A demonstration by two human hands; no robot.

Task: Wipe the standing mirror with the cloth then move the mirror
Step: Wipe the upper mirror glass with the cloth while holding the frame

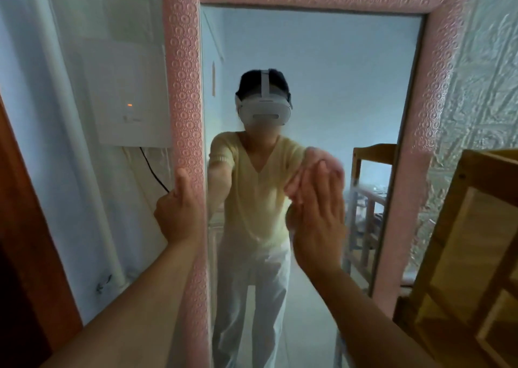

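The standing mirror (pixel 185 87) has a pink embossed frame and stands upright right in front of me. My left hand (pixel 178 210) grips the frame's left edge at mid height, thumb up along it. My right hand (pixel 319 213) presses a pink cloth (pixel 333 165) flat against the glass, fingers straight, right of the mirror's middle. Most of the cloth is hidden behind the hand. The glass reflects a person with a headset.
A white wall box (pixel 129 92) with an orange light and a black cable (pixel 154 171) hang left of the mirror. A wooden shelf frame (pixel 471 241) stands close on the right. A brown door edge (pixel 25 227) is at far left.
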